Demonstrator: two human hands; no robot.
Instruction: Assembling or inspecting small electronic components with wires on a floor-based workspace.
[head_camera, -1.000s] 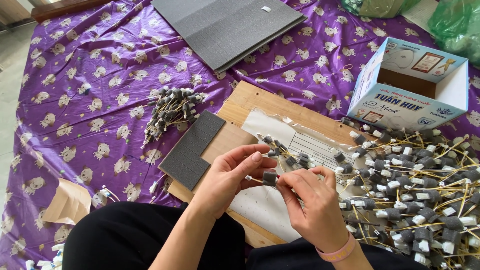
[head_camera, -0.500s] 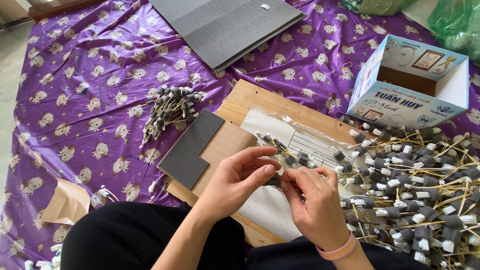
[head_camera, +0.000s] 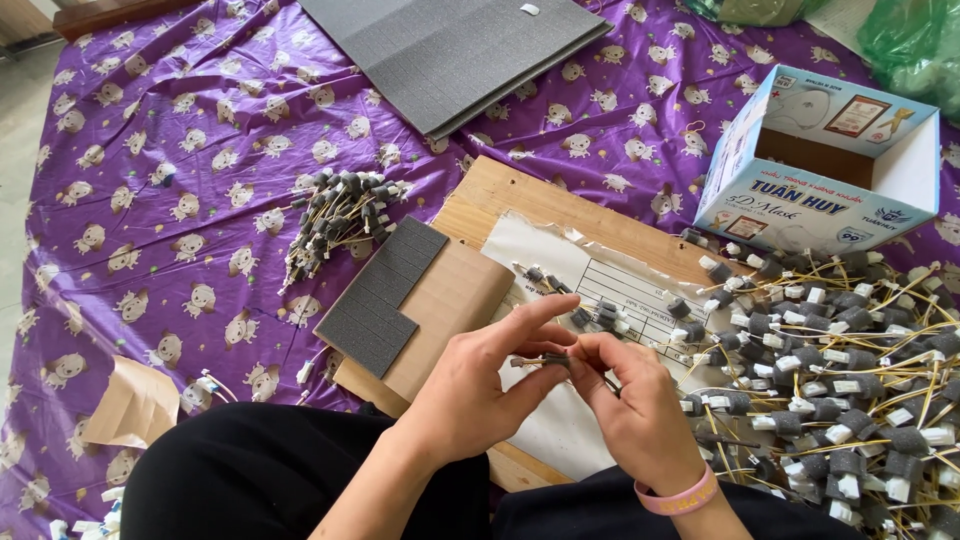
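Grey foam piece (head_camera: 553, 361) pinched; left hand (head_camera: 480, 385), right hand (head_camera: 635, 405) closed.

Purple animal-print cloth (head_camera: 180, 130), grey foam sheets (head_camera: 450, 45)

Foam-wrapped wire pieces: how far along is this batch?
Done: a small bundle lies left of the wooden board. In hand: left hand and right hand pinch one piece together. Left: the much larger heap at right, though its state is unclear.
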